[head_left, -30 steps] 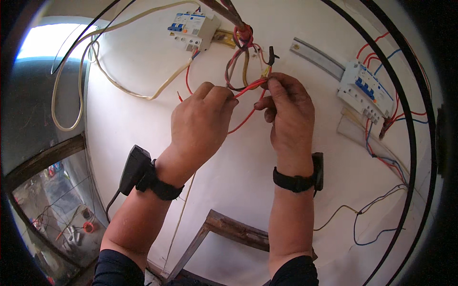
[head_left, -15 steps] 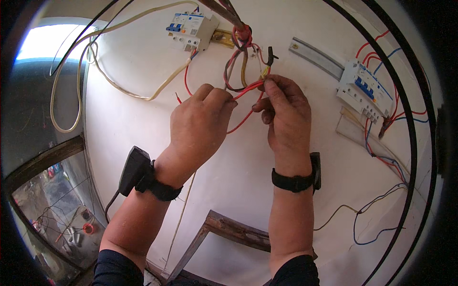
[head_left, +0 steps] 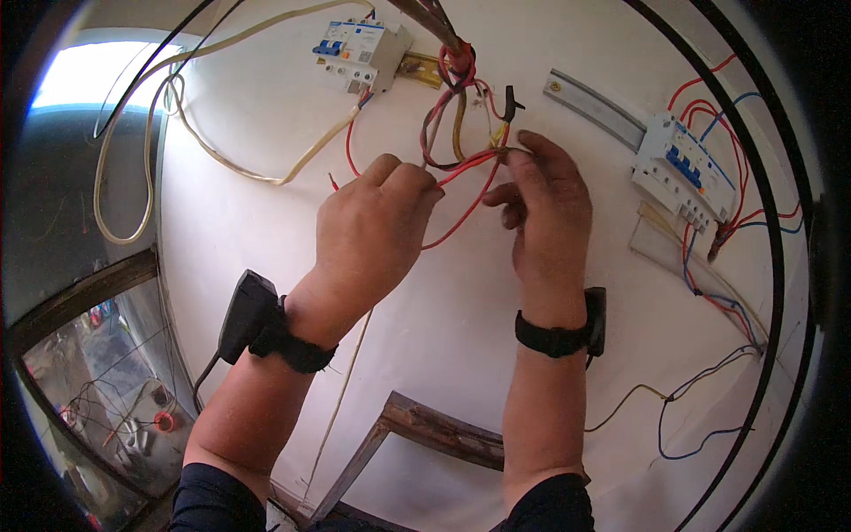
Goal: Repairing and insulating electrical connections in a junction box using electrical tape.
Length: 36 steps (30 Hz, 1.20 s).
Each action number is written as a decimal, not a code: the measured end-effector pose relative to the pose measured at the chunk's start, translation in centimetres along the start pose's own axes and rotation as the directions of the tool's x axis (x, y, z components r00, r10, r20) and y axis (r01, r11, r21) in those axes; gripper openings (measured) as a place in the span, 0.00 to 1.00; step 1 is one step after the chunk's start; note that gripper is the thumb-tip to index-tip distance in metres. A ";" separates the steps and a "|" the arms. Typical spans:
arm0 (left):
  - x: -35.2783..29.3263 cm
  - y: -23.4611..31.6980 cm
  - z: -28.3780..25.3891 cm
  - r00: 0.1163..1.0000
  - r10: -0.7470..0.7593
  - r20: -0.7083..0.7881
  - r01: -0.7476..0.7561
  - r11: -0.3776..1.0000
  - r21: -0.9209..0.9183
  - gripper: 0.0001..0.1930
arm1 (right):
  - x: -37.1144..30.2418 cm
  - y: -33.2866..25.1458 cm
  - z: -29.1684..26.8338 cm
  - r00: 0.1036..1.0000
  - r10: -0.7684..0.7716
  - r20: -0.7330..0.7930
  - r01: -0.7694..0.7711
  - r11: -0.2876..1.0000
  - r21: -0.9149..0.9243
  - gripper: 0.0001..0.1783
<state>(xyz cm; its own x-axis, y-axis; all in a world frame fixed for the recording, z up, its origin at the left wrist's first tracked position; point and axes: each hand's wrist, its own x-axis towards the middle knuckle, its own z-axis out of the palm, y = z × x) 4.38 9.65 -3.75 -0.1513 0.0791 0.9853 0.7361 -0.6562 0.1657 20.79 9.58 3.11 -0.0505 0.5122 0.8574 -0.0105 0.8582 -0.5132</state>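
My left hand [head_left: 372,213] is closed in a pinch on a red wire [head_left: 470,167], and its fingertips hide the grip. That wire runs right, beside a dark one, toward the fingers of my right hand [head_left: 548,199]. The right hand's index finger is lifted away from the thumb, and the thumb tip lies close to or against the wires. Whether it touches them is hard to see. Above both hands, a looped bundle of red and dark wires [head_left: 430,124] hangs from a brown pipe [head_left: 425,22]. A black-wrapped wire end [head_left: 510,103] sticks up beside yellow strands.
Breakers sit on the wall at upper left [head_left: 361,55] and right [head_left: 684,168], with a bare metal rail [head_left: 594,106] between them. A cream cable [head_left: 292,173] loops at left. Thick black cables [head_left: 769,266] cross the right side. Below stands a wooden frame [head_left: 443,430].
My right hand has shifted slightly right, and its index finger has lifted from the pinch on the wires. The left hand keeps its hold. The view has shifted a little.
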 end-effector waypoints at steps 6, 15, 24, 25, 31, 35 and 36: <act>0.1 -0.1 0.1 1.000 -0.001 -0.011 0.001 0.999 -0.039 0.05 | 0.1 0.0 0.4 1.000 0.004 -0.010 -0.006 0.976 -0.217 0.15; 0.1 -0.1 -0.1 1.000 0.000 -0.022 -0.001 0.999 -0.044 0.05 | 3.5 -0.3 -0.5 0.994 -0.102 0.049 0.113 0.888 -0.446 0.12; 0.2 -0.2 -0.1 0.999 0.017 -0.031 -0.019 0.998 -0.054 0.05 | 5.7 -1.6 -1.9 0.951 -0.265 0.157 0.308 0.813 -0.495 0.14; 0.2 -0.3 -0.1 0.999 0.025 -0.041 -0.028 0.997 -0.069 0.05 | 5.7 -1.6 -1.9 0.962 -0.226 0.152 0.271 0.860 -0.433 0.14; 0.3 -0.5 -0.2 0.998 0.017 -0.063 -0.022 0.997 -0.069 0.06 | 4.1 -2.3 -2.1 0.990 -0.021 0.136 0.053 0.970 -0.239 0.13; 0.3 -0.5 -0.2 0.999 -0.001 -0.048 -0.002 0.998 -0.063 0.06 | 3.7 -2.3 -2.3 0.984 0.062 0.170 -0.038 0.989 -0.141 0.15; 0.3 -0.6 -0.1 0.998 0.007 -0.054 -0.011 0.997 -0.076 0.06 | 3.6 -2.2 -2.4 0.984 0.062 0.169 -0.038 0.989 -0.141 0.15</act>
<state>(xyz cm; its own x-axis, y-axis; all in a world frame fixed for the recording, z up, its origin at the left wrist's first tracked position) 3.83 9.93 -3.53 -0.1822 0.0339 0.9827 0.6855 -0.7121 0.1516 23.07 9.61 7.48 -0.2187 0.5512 0.8052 0.1328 0.8343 -0.5351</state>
